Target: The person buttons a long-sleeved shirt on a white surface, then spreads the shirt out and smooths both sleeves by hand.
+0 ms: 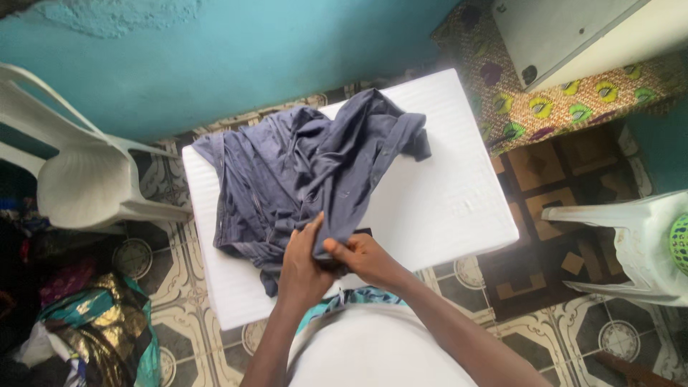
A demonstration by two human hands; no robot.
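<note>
I see my left hand (301, 265) and right hand (364, 258) side by side, both clenched on the near edge of a crumpled slate-blue cotton shirt (308, 168). The shirt lies spread over the left half of a white rectangular plastic table (451, 201), its collar end toward the far edge. A white plastic chair (79, 179) stands to the left against a teal painted wall (236, 57), and another white plastic chair (631, 244) to the right.
</note>
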